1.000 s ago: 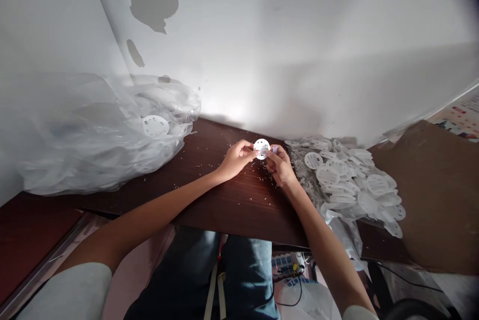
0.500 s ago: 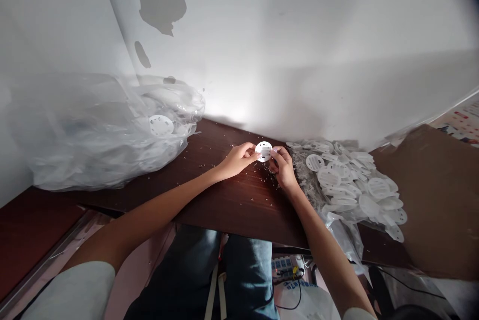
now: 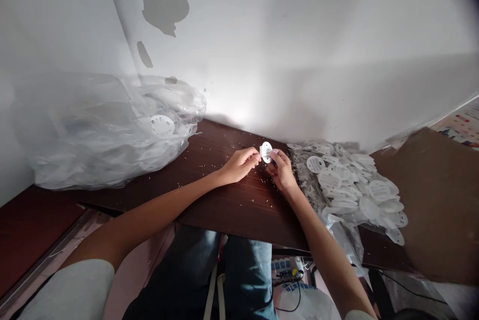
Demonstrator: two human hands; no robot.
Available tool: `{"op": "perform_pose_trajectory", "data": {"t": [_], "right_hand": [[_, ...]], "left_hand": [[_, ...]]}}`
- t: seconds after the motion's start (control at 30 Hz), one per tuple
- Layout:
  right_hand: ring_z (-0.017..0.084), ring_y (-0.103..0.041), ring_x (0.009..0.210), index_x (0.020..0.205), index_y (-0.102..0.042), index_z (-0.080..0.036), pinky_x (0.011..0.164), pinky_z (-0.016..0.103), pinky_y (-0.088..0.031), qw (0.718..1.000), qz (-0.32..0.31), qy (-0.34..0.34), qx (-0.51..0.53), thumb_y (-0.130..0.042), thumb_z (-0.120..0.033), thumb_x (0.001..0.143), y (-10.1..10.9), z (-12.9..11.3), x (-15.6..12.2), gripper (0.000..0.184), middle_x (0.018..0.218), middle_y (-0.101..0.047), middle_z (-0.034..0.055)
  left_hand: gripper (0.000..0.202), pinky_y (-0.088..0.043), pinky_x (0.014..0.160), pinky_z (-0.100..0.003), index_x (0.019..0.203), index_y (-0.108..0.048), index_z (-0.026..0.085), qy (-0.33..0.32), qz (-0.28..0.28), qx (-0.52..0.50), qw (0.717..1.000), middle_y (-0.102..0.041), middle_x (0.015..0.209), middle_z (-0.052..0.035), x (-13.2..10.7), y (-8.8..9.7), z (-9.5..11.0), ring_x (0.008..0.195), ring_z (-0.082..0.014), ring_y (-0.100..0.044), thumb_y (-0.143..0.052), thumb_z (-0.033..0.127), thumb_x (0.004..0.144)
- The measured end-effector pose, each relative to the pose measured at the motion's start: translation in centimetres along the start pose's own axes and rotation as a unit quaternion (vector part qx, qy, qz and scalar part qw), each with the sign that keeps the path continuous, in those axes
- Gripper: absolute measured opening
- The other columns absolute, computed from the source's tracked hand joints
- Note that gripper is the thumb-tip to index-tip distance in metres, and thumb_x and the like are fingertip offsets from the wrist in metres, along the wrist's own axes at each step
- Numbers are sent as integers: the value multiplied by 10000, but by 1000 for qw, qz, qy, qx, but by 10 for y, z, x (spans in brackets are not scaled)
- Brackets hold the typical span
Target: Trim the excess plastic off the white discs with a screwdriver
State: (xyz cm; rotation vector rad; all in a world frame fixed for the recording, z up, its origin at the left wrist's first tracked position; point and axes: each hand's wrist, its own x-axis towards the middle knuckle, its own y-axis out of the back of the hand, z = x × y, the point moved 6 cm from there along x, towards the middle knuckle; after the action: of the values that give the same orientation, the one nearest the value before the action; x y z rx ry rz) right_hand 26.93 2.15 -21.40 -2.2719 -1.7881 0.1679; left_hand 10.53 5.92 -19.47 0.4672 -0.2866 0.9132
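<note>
A small round white plastic disc with slots is held up over the dark table, its face turned partly sideways. My right hand pinches it by the right edge, thumb on the face. My left hand is closed just at the disc's left edge, thumb and forefinger pressed together; whatever is between those fingertips is too small to make out. Tiny pale scraps lie scattered on the wood beneath both hands. Close to my right forearm is a heap of similar white discs.
A large clear plastic bag holding white discs stands at the left. The heap at the right lies on clear plastic, beside a brown cardboard piece. A white wall rises behind the table. Below the table is a power strip with cables.
The disc has turned from facing me to a more sideways angle and shifted slightly right. My left fingers have slid off its face to its left edge.
</note>
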Motion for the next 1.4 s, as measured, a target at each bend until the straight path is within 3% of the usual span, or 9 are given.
{"op": "perform_pose_trajectory", "data": {"t": [0.37,0.57,0.8,0.93,1.0,1.07,1.17,1.27,1.4], "right_hand": [[48,-166,475,895,-508,-247,440,223,-208,998,-42,-34,43,-822,-508,833,-14,5,-9,413,689,-423,-94],[70,-168,476,932,-499,-269,442,222,-200,999,-18,41,2,-801,-586,858,-16,1,-7,445,604,-294,-119],[101,-370,563,1004,-518,-273,487,237,-321,979,64,161,-104,-770,-618,882,3,-17,-9,444,770,-506,-48],[95,-272,520,961,-497,-277,473,232,-272,984,78,159,-33,-783,-572,887,20,-30,-2,417,675,-380,-82],[81,-191,497,913,-484,-268,451,227,-226,994,43,102,19,-809,-545,862,19,-26,3,430,650,-333,-95],[62,-153,489,892,-496,-253,438,219,-203,998,-5,42,48,-829,-518,845,10,-17,4,428,665,-361,-95],[47,-127,486,926,-548,-237,435,206,-187,996,-60,-12,58,-830,-509,851,-6,-5,-1,398,667,-373,-100],[49,-130,489,937,-571,-230,441,198,-181,995,-83,-29,52,-832,-530,849,-17,1,-6,408,636,-352,-108],[54,-177,474,927,-589,-227,438,201,-184,997,-72,-14,9,-846,-553,826,-17,0,-3,427,593,-360,-112]], "left_hand": [[334,-446,666,-274,889,-576,220,3,55,-30,998,-643,764,-2,-5,1,12,670,-142,-596,-477,482,1070],[305,-409,630,-286,731,-469,220,91,104,-173,975,-496,626,31,-4,-8,-7,593,-129,-510,-543,384,978],[449,-369,563,-289,687,-250,236,214,123,-359,900,-236,586,72,-2,-15,-27,502,-100,-326,-583,479,865],[537,-412,579,-303,681,-292,236,211,88,-365,903,-301,562,65,2,-7,-30,512,-110,-379,-644,587,885],[472,-460,637,-304,742,-463,222,182,82,-332,922,-521,651,21,4,-1,-26,597,-125,-508,-718,597,873],[413,-515,749,-310,1000,-625,229,155,77,-287,942,-727,1010,-60,5,3,-20,845,-168,-662,-809,561,837],[629,-543,915,-354,1338,-611,268,110,36,-245,963,-646,1454,-132,5,0,-7,1260,-266,-646,-837,566,832],[573,-533,1018,-402,1333,-659,228,61,-10,-220,973,-679,1409,-154,5,-6,4,1318,-300,-629,-709,631,929],[504,-485,1148,-426,1314,-675,222,52,8,-215,975,-701,1387,-134,4,-8,2,1350,-293,-629,-720,565,947]]}}
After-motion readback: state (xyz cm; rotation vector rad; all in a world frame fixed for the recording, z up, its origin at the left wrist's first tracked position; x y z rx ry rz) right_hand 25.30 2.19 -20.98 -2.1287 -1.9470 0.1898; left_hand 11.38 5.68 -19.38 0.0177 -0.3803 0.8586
